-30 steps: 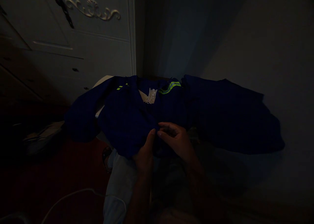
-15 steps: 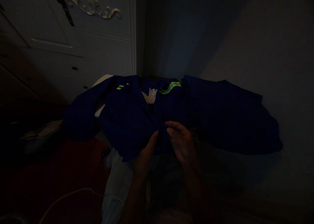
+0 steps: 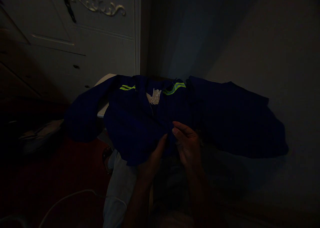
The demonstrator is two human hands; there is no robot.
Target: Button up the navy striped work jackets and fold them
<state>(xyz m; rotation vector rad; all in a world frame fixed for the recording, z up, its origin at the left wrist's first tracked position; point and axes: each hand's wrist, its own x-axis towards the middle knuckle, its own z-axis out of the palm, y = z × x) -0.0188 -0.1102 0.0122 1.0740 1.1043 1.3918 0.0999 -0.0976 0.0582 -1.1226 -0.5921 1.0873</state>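
Note:
A dark blue work jacket (image 3: 130, 118) with yellow-green reflective stripes at both shoulders lies spread in front of me, its collar away from me. My left hand (image 3: 152, 158) grips the jacket's lower front, thumb on top and the other fingers hidden under the cloth. Just to its right, my right hand (image 3: 186, 143) pinches the front edge between thumb and forefinger. Whether a button or similar small part is in that pinch is too dark to make out. Inside the open collar a pale patterned piece (image 3: 155, 96) shows.
Under the jacket, a corner of a white board or table (image 3: 103, 111) shows at the left. Behind stands a white cabinet (image 3: 107, 48) with a dark handle (image 3: 67, 5). A plain wall (image 3: 250, 48) rises at the right. A white cable (image 3: 67, 196) crosses the red floor (image 3: 50, 174).
Both hands have shifted slightly right along the jacket front, still holding the cloth. The left half of the jacket is drawn a little right, and more of its left shoulder stripe shows.

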